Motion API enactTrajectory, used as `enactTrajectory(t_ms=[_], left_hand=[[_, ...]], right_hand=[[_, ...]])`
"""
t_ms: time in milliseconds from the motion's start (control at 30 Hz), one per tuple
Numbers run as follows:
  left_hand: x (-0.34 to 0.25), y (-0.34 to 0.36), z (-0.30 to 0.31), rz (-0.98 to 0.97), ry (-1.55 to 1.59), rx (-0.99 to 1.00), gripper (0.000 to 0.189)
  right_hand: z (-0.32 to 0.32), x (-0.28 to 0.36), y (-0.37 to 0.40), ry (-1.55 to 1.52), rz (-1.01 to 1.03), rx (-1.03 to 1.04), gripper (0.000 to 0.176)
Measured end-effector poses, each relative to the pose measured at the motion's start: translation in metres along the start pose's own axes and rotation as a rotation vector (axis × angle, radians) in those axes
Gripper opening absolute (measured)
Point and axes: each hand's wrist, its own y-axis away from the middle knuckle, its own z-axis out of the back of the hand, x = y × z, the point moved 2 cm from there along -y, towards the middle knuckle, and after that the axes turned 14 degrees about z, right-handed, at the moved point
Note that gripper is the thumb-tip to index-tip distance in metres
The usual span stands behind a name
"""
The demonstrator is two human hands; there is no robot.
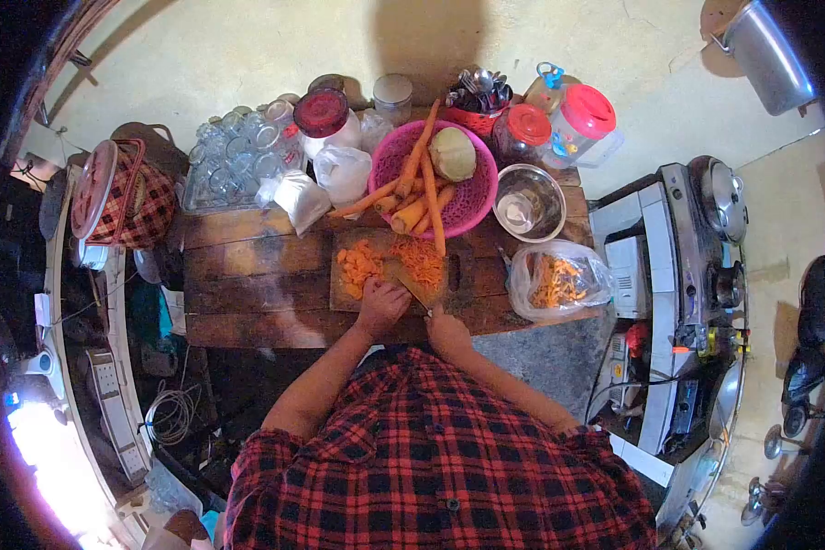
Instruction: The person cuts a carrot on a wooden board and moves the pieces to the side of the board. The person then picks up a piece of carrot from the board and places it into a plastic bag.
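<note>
On a wooden cutting board [346, 299] lie orange carrot slices [359, 264] at the left and thin carrot shreds [420, 262] at the right. My left hand [384, 303] presses down with bent fingers at the board's front, just below the slices; what lies under its fingertips is hidden. My right hand [448, 332] is closed round the handle of a knife [420, 298], whose blade points up and left, close to my left fingers. Behind the board, a pink basket [482, 213] holds several whole carrots [412, 214] and a pale green round vegetable [453, 154].
A plastic bag of cut carrot [559, 280] and a steel bowl [530, 202] stand at the right. Glasses [238, 156], white bags [342, 172] and lidded jars [322, 114] line the back left. A stove [676, 302] is further right.
</note>
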Motion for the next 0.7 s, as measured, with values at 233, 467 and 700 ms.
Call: enactTrajectory(t_ms=[233,467,700], left_hand=[[0.000,0.002,0.001,0.034,-0.019,0.035,0.019],[-0.001,0.004,0.001,0.084,0.005,0.008,0.016],[-0.002,0.004,0.000,0.136,0.039,0.017,0.016]], right_hand=[[0.010,0.002,-0.005,0.027,0.039,0.001,0.031],[-0.008,0.003,-0.011,-0.037,0.046,-0.086,0.031],[-0.009,-0.010,0.004,-0.033,0.013,-0.034,0.031]])
